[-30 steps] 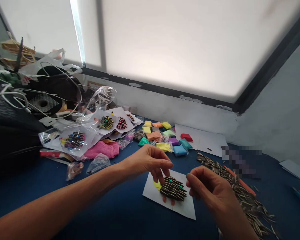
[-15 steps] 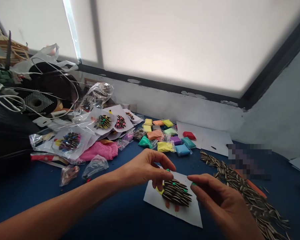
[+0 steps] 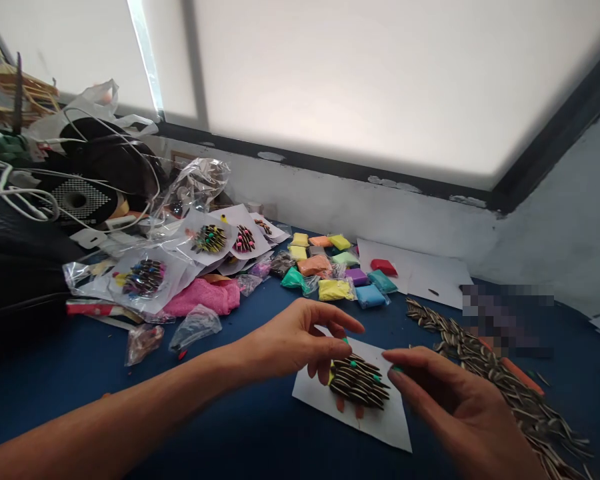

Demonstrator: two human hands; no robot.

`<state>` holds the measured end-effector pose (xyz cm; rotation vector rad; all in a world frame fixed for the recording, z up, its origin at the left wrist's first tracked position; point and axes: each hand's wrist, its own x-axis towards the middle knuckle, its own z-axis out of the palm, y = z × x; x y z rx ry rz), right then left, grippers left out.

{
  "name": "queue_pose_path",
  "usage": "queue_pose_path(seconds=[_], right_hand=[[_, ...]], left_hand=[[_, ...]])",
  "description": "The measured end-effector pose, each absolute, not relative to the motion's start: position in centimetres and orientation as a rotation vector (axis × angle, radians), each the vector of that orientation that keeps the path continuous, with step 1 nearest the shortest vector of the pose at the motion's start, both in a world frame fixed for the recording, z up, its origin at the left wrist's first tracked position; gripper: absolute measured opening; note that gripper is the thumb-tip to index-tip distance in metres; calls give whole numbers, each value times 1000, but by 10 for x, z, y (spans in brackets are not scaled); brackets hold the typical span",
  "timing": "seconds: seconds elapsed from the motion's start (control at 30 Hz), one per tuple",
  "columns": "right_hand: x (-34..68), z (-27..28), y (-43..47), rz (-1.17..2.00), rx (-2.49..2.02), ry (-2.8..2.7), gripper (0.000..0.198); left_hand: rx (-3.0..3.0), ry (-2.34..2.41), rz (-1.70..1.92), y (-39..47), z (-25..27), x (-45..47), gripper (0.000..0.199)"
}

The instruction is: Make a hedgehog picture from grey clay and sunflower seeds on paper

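A hedgehog-like shape made of striped sunflower seeds (image 3: 360, 387) lies on a white sheet of paper (image 3: 320, 403), with a yellow clay face, orange feet and small green dots on it. Over its upper left side hovers my left hand (image 3: 300, 340), thumb and index finger apart. A bit of green shows behind the thumb; I cannot tell whether the thumb touches it. To the right of the paper, my right hand (image 3: 455, 400) pinches a small piece of green clay (image 3: 397, 368) between thumb and index finger.
Loose sunflower seeds (image 3: 485, 367) spread along the right. Bagged coloured clay packets (image 3: 336, 289) sit behind the hands, near white paper (image 3: 443, 275). At left are finished seed pictures (image 3: 145, 277), a pink cloth (image 3: 207, 298), plastic wrap (image 3: 196, 328) and a black bag (image 3: 20, 287).
My left index finger has lifted away from the thumb, widening the gap between them. My right hand keeps its pinch. The whole view has shifted slightly.
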<state>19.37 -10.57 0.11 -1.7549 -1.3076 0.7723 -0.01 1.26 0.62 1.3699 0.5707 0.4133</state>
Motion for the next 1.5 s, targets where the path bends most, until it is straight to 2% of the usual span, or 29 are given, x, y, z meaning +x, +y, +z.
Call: queue_pose_path(seconds=[0.1, 0.3, 0.4, 0.5, 0.7, 0.83, 1.07, 1.27, 1.37, 1.5], right_hand=[[189, 6, -108, 746, -1813, -1250, 35], [191, 5, -106, 604, -1787, -1546, 36], [202, 1, -102, 633, -1733, -1614, 29], [207, -3, -101, 677, -1678, -1693, 30], [197, -1, -107, 658, -1776, -1450, 33], [197, 4, -106, 654, -1830, -1623, 32], [205, 3, -104, 640, -1760, -1800, 25], [205, 3, -105, 479, -1837, -1950, 27], [206, 3, -105, 509, -1784, -2021, 25], [206, 1, -105, 497, -1842, -1937, 18]], left_hand=[[1345, 568, 431, 12, 6, 1, 23], [1341, 527, 382, 9, 9, 1, 39], [1347, 541, 378, 9, 9, 0, 26], [1349, 548, 393, 11, 7, 1, 14], [1331, 538, 409, 10, 4, 1, 20], [1322, 518, 367, 8, 3, 2, 32], [1375, 523, 382, 7, 3, 1, 16], [1355, 521, 377, 7, 2, 2, 28], [1364, 500, 383, 8, -1, 2, 32], [1379, 496, 396, 8, -2, 2, 18]])
